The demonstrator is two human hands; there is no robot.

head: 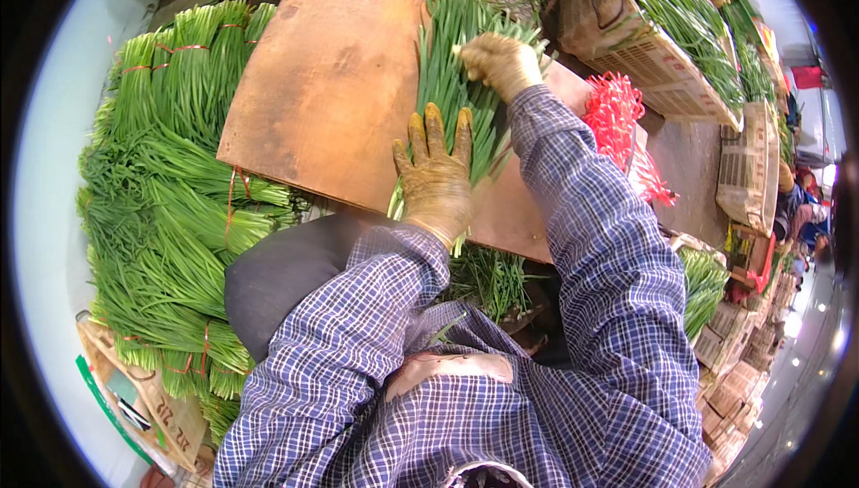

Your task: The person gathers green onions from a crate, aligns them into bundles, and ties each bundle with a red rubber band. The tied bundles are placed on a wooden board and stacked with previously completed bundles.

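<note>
Loose green garlic chives (451, 65) lie across the right part of a wooden board (335, 85) before me. My left hand (437, 172), in a stained yellowish glove, rests flat on the lower part of the chives with fingers spread. Over their upper right part, my right hand (500, 65), gloved too, is curled and slightly blurred; a pale bit shows at its fingertips, and whether it grips any stalks is unclear. A bunch of red and white ties (614, 115) lies at the board's right, beside my right forearm.
Chive bundles with red ties (181, 85) are piled at the left. A plastic crate full of chives (661, 62) stands at the upper right, with another crate (748, 169) beyond. Cut leaves (493, 280) lie below the board. People are at the far right edge.
</note>
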